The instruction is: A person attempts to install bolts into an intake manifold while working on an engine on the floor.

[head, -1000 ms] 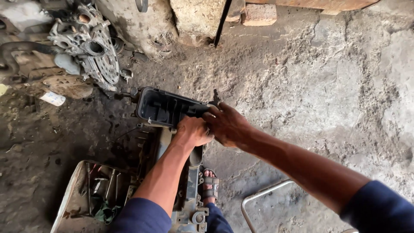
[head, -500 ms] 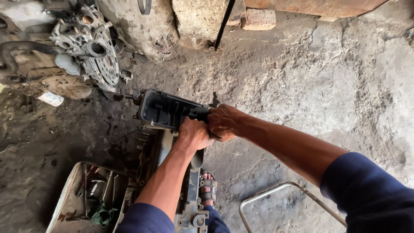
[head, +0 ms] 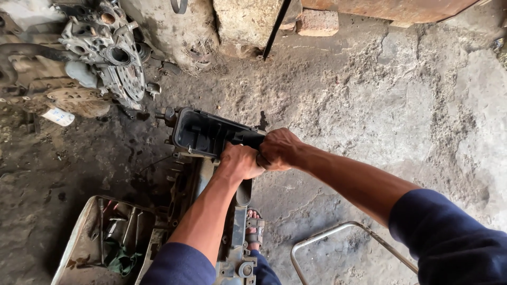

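Housing: black plastic housing (head: 203,134), open hollow box, greasy, standing on a grey engine part (head: 232,248) before the person.
Left hand (head: 240,161): fist clamped on housing's near rim.
Right hand (head: 279,149): fist gripping same rim, touching left.
Ground: cracked, oil-stained concrete floor (head: 380,121).
Surroundings: engine block (head: 108,55) upper left; tool tray (head: 103,237) lower left.

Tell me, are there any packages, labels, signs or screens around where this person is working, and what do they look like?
White label or paper tag: lies on the dirty floor at far left, beside the rusty metal part; small, roughly oblong, white; any marks on it are too small to tell.
No packages, signs or screens show elsewhere; both hands, left hand and right hand, grip a black plastic housing that bears no visible label.
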